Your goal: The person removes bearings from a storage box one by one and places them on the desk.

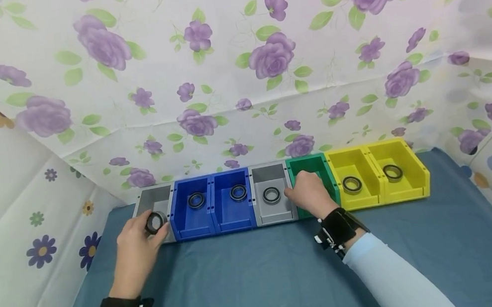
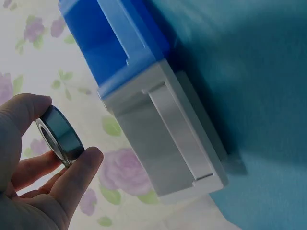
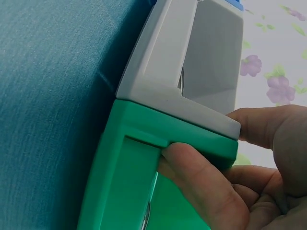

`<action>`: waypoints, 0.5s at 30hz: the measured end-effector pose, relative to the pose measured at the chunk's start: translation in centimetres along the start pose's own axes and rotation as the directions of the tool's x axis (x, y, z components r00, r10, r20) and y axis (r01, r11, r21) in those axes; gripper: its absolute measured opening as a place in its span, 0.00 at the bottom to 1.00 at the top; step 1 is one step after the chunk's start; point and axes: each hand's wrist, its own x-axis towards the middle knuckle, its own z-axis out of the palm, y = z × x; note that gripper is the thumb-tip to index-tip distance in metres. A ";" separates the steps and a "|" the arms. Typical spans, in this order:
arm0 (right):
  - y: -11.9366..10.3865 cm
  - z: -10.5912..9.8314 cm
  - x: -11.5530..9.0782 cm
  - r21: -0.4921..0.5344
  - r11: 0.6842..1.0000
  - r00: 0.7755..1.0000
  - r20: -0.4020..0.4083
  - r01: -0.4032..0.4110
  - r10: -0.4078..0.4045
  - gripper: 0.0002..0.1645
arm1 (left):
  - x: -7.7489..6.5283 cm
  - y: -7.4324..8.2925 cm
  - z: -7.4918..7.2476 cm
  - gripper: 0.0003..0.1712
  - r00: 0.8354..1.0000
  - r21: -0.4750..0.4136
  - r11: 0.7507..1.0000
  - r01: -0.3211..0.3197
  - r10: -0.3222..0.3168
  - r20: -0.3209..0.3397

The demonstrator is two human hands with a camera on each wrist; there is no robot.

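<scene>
My left hand [image 1: 137,252] pinches a ball bearing [image 1: 155,223] between thumb and fingers, held over the leftmost grey bin [image 1: 156,193]. In the left wrist view the bearing [image 2: 67,136] is tilted, clear of that bin's walls [image 2: 189,129]. At the green bin [image 1: 301,162] my right hand [image 1: 311,194] grips the side wall shared with the middle grey bin [image 1: 270,171]. Its thumb is on the grey side and its fingers reach into the green bin, as the right wrist view shows. A bearing's edge [image 3: 146,216] shows inside the green bin, mostly hidden.
Two blue bins [image 1: 194,219] and two yellow bins [image 1: 359,161] complete the row. Single bearings lie in the blue, middle grey and yellow bins, such as this bearing [image 1: 271,196]. Blue cloth [image 1: 259,277] covers the table, and a flowered sheet [image 1: 229,75] hangs behind.
</scene>
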 end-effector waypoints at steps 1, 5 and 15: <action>0.0 0.0 0.0 -0.002 1.000 1.000 -0.002 0.001 -0.001 0.22 | -0.3 0.2 0.0 0.28 1.000 0.002 1.000 -0.009 0.009 0.003; 0.0 0.0 -0.1 -0.004 1.000 1.000 -0.017 0.010 -0.010 0.22 | -1.4 0.9 0.3 0.29 0.999 0.009 1.000 -0.024 0.023 0.034; 0.1 0.2 0.1 -0.011 1.000 1.000 -0.026 0.013 -0.013 0.21 | -3.4 1.0 1.2 0.27 0.989 0.044 0.998 -0.033 0.027 0.147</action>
